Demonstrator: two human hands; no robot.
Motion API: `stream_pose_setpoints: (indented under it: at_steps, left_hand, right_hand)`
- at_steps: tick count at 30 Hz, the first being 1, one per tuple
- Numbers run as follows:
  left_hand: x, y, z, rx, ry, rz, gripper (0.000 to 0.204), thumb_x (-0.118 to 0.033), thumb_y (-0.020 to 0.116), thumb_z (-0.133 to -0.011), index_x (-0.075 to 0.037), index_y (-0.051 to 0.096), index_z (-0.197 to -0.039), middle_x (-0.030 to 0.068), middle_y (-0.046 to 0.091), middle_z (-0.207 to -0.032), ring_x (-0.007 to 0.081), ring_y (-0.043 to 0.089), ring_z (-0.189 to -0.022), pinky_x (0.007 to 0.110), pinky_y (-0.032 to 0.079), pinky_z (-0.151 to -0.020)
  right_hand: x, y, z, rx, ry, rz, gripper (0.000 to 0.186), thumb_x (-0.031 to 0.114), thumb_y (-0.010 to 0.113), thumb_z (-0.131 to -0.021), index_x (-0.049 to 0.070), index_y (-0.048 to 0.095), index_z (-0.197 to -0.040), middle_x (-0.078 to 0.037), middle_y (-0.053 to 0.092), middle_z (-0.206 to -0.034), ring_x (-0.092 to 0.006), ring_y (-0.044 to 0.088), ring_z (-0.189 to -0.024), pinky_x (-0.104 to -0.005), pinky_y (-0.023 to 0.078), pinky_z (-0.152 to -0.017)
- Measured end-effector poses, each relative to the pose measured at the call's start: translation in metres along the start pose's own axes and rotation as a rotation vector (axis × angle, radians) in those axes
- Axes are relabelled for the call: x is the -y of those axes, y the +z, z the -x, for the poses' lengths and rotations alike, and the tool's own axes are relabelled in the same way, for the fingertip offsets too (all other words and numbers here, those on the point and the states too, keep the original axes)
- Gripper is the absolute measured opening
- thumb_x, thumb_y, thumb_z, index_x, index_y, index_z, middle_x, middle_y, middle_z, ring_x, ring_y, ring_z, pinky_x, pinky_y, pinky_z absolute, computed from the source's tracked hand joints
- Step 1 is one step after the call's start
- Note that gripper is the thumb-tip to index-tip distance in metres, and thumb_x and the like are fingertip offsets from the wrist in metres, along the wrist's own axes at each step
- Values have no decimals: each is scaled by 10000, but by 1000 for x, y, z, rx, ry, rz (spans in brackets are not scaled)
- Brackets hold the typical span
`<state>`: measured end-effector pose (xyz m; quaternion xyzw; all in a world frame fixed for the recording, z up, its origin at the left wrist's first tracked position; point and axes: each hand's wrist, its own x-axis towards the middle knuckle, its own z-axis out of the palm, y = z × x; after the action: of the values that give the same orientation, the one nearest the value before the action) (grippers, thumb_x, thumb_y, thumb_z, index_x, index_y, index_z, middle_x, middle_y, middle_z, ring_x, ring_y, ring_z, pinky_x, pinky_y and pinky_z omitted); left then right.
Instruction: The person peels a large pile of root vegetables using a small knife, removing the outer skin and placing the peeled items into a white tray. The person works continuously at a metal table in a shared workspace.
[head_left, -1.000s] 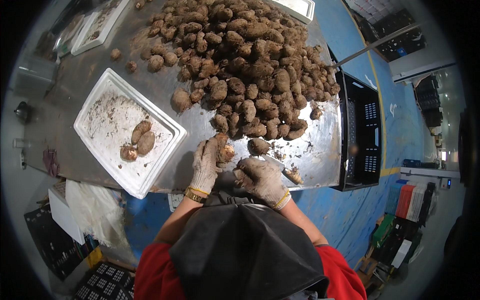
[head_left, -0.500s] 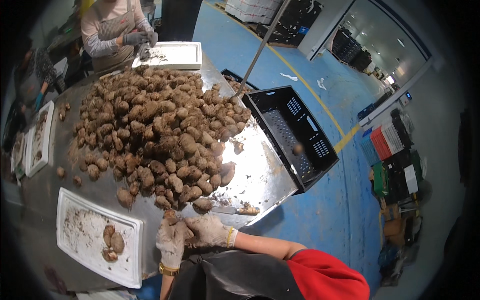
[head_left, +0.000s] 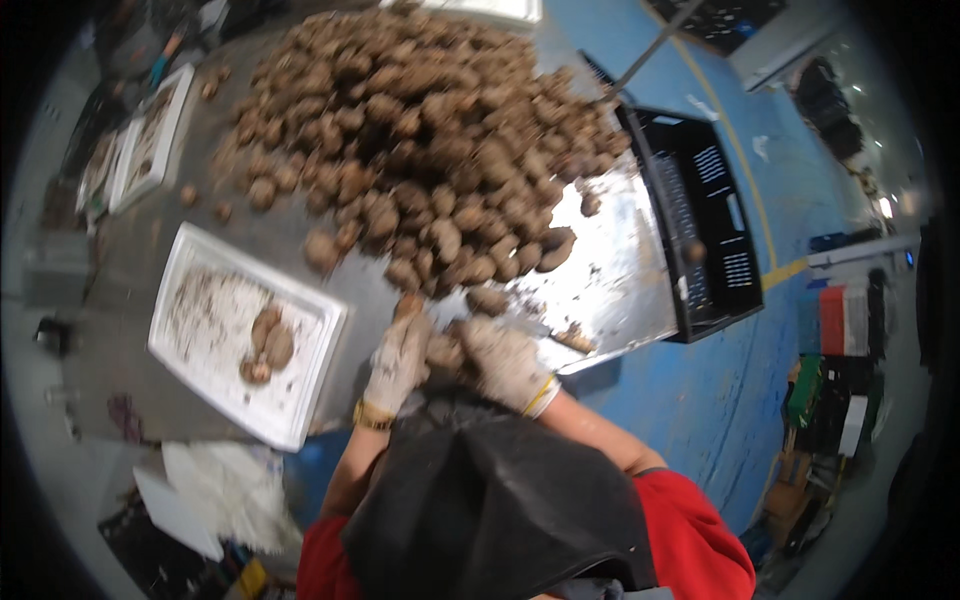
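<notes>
Both my hands wear dirty white knitted gloves and are close together at the table's near edge. My left hand closes round a brown taro, partly covered by the gloves and blurred. My right hand is closed against the taro's other side, its fingertips hidden. Just beyond my left fingertips is another small taro. A large heap of taros spreads over the metal table in front of me. Right of my right hand lies a knife with a wooden handle.
A white tray with a few taros and dirt stands at my left. Another white tray is farther back, and one more at the far edge. A black plastic crate adjoins the table's right side. Crumbs litter the bare metal.
My view has tilted down and shifted, so table, heap and crate appear higher and farther right. The co-worker at the far side has left the picture. My hands stay together at the taro.
</notes>
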<state>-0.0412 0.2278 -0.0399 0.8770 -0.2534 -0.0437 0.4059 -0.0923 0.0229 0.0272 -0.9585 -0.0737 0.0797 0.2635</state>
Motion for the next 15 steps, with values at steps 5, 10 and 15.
stream_pose_setpoints:
  at_steps: [5,10,15]
  left_hand:
    - [-34,-18,1,31,-675,870,415,-353,592,-1003,-20,603,-1252,41,639,-890,84,599,-563,207,484,-491]
    - [-40,-16,-1,80,-381,606,314,-292,568,-1017,-27,645,-1167,24,633,-874,53,586,-631,209,486,-543]
    - [-49,-21,-5,35,-274,588,242,-215,581,-1007,-6,662,-1099,35,640,-907,60,588,-688,209,479,-575]
  right_hand:
    - [10,-8,-4,10,68,82,558,358,759,-769,85,560,-1212,-115,616,-1011,-324,634,-941,-451,504,-752]
    - [7,-6,-3,56,87,43,632,348,789,-742,96,541,-1266,-111,618,-1061,-328,635,-961,-445,510,-773]
    - [3,2,4,-157,-36,14,708,351,784,-765,128,488,-1368,-85,615,-1108,-315,638,-1015,-447,523,-814]
